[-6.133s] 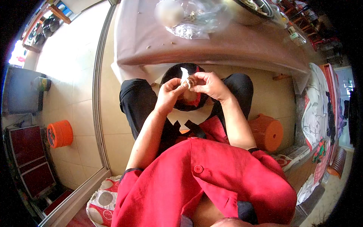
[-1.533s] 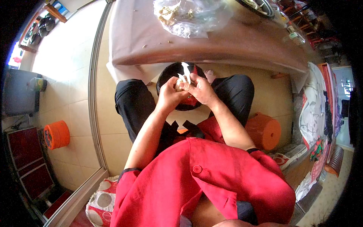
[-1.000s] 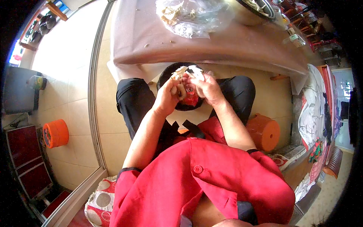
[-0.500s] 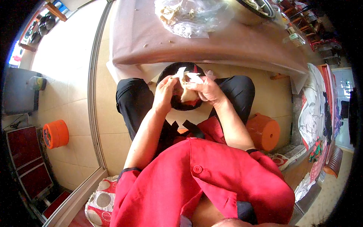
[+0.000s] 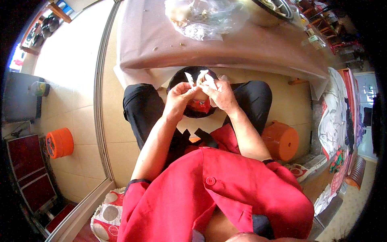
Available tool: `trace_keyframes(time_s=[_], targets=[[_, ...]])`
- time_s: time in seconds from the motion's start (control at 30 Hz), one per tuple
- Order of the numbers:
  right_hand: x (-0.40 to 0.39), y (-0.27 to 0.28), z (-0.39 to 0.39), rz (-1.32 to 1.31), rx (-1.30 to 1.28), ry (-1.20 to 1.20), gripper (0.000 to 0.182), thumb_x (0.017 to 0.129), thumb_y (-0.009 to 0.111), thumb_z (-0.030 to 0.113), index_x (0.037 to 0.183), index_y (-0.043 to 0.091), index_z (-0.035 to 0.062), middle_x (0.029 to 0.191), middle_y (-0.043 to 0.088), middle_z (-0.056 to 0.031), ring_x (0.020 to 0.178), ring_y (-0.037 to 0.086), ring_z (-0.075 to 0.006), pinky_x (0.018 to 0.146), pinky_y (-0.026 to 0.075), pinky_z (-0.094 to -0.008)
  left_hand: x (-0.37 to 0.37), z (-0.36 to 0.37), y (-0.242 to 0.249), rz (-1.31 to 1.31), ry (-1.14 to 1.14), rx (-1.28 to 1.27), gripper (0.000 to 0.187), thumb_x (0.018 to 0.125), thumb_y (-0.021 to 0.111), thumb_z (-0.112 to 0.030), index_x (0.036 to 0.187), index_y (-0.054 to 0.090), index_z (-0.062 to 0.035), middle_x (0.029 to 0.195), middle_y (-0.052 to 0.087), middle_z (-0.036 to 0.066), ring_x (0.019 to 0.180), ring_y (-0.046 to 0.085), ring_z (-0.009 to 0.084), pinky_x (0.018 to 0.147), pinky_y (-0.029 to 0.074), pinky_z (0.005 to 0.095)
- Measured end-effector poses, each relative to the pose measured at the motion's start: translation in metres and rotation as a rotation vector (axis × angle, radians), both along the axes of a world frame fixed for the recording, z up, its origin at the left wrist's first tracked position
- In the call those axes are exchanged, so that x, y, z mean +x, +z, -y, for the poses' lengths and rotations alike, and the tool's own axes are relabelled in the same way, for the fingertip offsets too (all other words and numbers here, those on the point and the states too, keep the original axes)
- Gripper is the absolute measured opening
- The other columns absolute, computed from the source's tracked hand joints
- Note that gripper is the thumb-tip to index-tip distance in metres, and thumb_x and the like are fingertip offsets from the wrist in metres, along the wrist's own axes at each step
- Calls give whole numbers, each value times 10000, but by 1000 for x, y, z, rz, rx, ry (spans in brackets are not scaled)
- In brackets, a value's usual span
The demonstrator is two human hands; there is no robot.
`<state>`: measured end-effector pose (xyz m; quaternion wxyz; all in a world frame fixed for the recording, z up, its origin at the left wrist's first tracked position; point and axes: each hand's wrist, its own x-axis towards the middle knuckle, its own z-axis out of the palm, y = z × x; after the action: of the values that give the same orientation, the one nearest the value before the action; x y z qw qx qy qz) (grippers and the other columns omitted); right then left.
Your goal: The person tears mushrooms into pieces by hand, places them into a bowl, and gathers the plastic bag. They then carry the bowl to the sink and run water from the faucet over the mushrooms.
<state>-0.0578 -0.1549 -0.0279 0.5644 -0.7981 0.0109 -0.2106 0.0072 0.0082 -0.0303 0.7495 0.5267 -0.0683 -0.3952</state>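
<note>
L hand (image 5: pixel 177 99) has fingers closed narrow, pinching a thin white pc (image 5: pixel 189 78). R hand (image 5: pixel 222 97) is holding other white pcs (image 5: pixel 207 80) btwn thumb & fingers. The fingertips of both meet, or almost, above the black bin (image 5: pixel 179 75), w/ red thing (image 5: pixel 200 106) inside. Clear bag (image 5: pixel 200 31) lies on the covered table (image 5: pixel 149 46). What the pcs are, cannot tell.

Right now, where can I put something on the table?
Apart from small crumbs, the tablecloth is bare left of the plastic bag and between it and the near edge. The bag and bowl crowd farther back; the left hand and right hand crowd the black bin.
</note>
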Motion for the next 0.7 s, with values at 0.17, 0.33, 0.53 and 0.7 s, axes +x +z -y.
trace_keyframes(time_s=[0.17,0.33,0.53,0.7], targets=[[-7,12,8,-371,372,-153,181,893,610,175,793,661,32,552,544,21,407,446,-62,396,332,-244,4,-3,3,26,-70,134,165,868,669,-176,961,625,-47,846,659,24,715,610,97,600,484,247],[-4,28,30,-81,781,-420,216,880,595,188,769,648,10,592,576,-9,358,408,-55,398,321,-189,6,-6,3,-22,31,125,135,867,665,-175,935,631,-63,831,654,12,716,611,100,592,484,248],[-3,4,18,-384,227,-190,164,866,675,185,969,676,57,780,637,-34,558,502,-41,516,396,-213,5,-3,0,-64,77,64,156,897,640,-193,999,611,-78,884,655,9,755,625,110,634,519,259],[2,-5,9,-341,380,-105,328,875,677,261,1038,643,-21,845,676,-67,765,601,-108,700,466,-248,5,-3,-7,-25,60,33,150,904,635,-193,998,606,-81,898,656,11,786,634,114,654,531,264]])
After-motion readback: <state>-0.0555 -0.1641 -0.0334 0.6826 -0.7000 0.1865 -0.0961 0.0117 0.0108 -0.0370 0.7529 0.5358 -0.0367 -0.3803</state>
